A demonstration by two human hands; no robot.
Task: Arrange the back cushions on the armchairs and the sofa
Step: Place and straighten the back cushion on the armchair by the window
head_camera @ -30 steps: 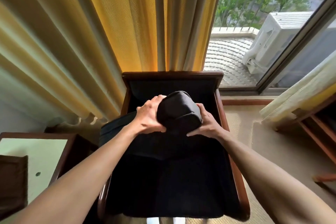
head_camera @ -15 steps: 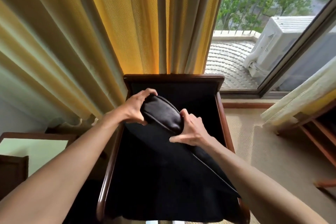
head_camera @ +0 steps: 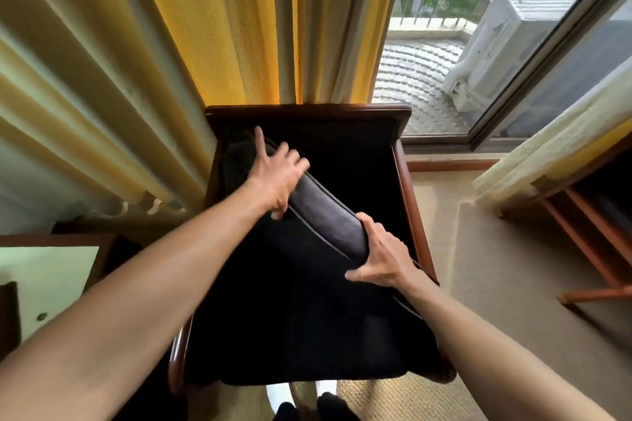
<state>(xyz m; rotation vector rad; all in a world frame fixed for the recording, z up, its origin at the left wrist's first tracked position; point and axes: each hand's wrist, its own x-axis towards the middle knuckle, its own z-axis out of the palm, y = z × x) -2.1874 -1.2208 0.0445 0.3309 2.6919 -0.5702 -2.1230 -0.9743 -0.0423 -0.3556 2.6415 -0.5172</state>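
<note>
A dark back cushion [head_camera: 328,225] with piped edges lies slanted across the seat of a wooden-framed armchair [head_camera: 405,181], its upper end towards the back left corner. My left hand [head_camera: 277,178] rests on the cushion's upper part with the fingers spread and one finger pointing to the chair back. My right hand [head_camera: 381,258] grips the cushion's lower right end, thumb on the near side. The chair's seat and backrest are black and hard to tell apart.
Yellow curtains [head_camera: 212,27] hang right behind the chair. A window [head_camera: 478,44] with an outdoor unit is at the right. A low table [head_camera: 44,280] stands at the left, a wooden shelf [head_camera: 588,215] at the right, beige carpet [head_camera: 478,267] between.
The cushion has turned from a bunched lump held over the seat to a long slanted lie across the chair. My left hand has opened out, my right hand has slid down to the lower end.
</note>
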